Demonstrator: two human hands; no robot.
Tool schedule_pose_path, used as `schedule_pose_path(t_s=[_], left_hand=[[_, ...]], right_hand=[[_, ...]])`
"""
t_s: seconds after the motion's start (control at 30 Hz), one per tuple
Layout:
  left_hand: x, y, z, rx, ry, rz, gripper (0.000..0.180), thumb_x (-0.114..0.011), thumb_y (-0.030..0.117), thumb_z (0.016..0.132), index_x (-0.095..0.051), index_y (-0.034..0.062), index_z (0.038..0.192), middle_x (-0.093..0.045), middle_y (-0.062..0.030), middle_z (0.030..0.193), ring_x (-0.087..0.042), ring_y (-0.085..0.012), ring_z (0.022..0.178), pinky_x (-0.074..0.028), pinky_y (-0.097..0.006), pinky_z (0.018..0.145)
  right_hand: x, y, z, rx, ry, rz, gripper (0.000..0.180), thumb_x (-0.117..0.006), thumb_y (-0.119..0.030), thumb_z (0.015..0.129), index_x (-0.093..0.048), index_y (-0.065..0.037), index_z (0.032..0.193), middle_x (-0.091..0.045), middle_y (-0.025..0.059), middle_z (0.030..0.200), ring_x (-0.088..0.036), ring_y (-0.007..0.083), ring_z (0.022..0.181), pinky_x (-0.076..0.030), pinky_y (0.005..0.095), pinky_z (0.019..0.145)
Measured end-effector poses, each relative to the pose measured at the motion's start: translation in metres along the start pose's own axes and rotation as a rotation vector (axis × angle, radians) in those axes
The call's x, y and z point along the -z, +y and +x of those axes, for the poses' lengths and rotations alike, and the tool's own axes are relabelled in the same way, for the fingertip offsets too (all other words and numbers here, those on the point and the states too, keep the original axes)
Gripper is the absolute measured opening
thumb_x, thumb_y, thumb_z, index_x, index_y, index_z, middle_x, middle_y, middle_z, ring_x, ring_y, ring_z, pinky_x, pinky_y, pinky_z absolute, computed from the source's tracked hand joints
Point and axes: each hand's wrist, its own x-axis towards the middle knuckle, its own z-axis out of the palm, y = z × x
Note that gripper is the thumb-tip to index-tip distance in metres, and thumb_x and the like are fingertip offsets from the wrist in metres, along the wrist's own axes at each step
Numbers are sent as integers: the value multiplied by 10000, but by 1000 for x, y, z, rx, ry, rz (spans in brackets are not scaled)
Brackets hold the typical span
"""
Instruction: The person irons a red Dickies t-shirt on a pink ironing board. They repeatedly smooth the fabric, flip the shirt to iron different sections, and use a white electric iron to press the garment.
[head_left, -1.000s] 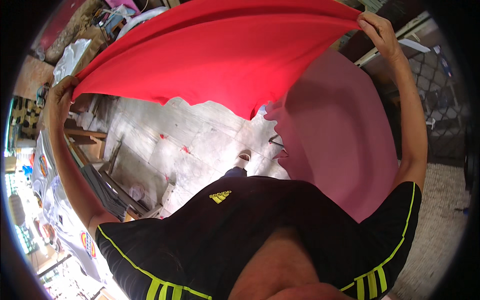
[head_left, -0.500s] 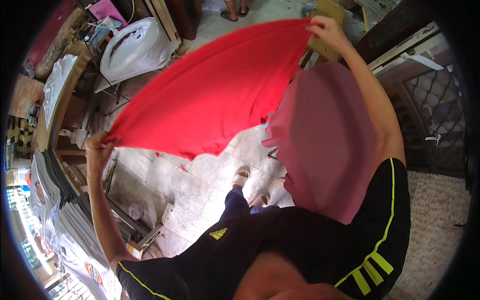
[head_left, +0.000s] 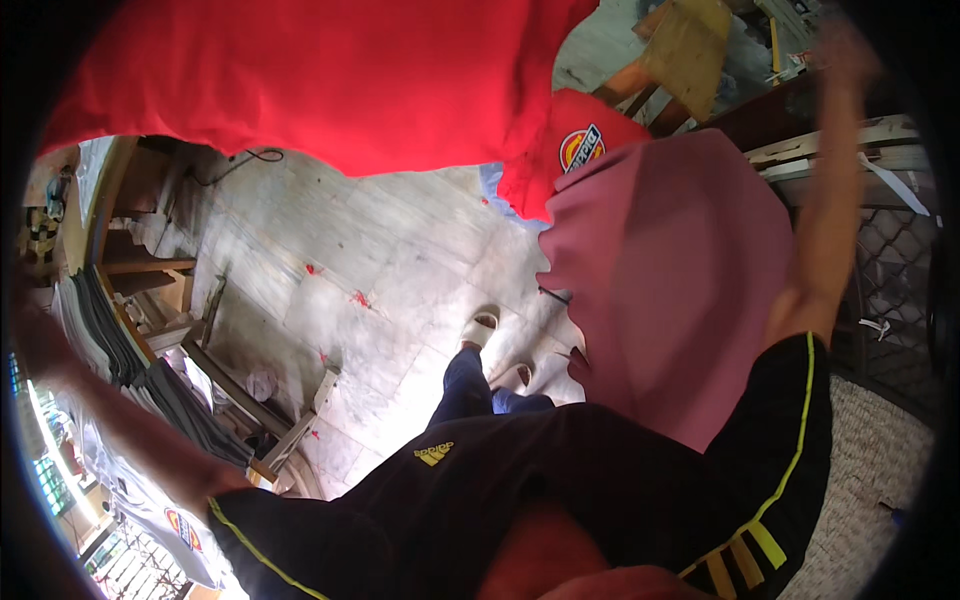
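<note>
A large red cloth (head_left: 330, 90) hangs spread in the air across the upper left, its top running out of the picture. At the far left my left hand (head_left: 28, 315) is lost in the dark rim, near the cloth's lower left corner, so its grip does not show. My right hand (head_left: 845, 55) is raised at the upper right, smeared by motion, and its fingers cannot be made out. Beside the cloth's right edge lies a red piece with a round printed badge (head_left: 583, 148). A mauve cloth (head_left: 690, 270) drapes over something below my right arm.
Stacked grey and dark garments (head_left: 110, 335) line the shelf at left. A yellowish wooden chair (head_left: 690, 55) stands at the upper right, near a dark lattice panel (head_left: 885, 250). Red scraps (head_left: 360, 300) lie on the pale tiled floor (head_left: 270, 240) before my feet.
Both arms have spread wider apart and upward. The red cloth has risen toward the upper left, and the red piece with the badge has come into view beside the mauve cloth.
</note>
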Motion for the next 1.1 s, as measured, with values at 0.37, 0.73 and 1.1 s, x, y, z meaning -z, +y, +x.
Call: schedule_pose_path(t_s=[0.37, 0.73, 1.1], left_hand=[[13, 10, -105, 596, -841, -572, 308, -700, 77, 909, -617, 6, 1196, -601, -81, 1156, -645, -162, 935, -548, -294, 772], [-167, 71, -126, 617, -585, -1003, 509, -684, 45, 891, -479, 17, 1356, -524, -55, 1330, -520, -146, 1174, -434, -291, 971], [-208, 101, -9, 969, -118, -1697, 421, -579, 16, 918, -496, 51, 1329, -612, -120, 1227, -611, -236, 1111, -493, -437, 1000]], right_hand=[[19, 1, -58, -267, -599, 1060, 185, -615, -123, 954, -678, 3, 1074, -665, -13, 941, -604, 64, 894, -484, 245, 799], [-110, -47, -69, -506, -356, 1136, 212, -639, -37, 887, -665, -29, 1097, -679, 32, 940, -629, 90, 857, -525, 275, 739], [-130, 76, -27, -637, -101, 903, 186, -601, -114, 927, -679, -36, 1077, -696, 44, 831, -674, 136, 677, -533, 289, 604]])
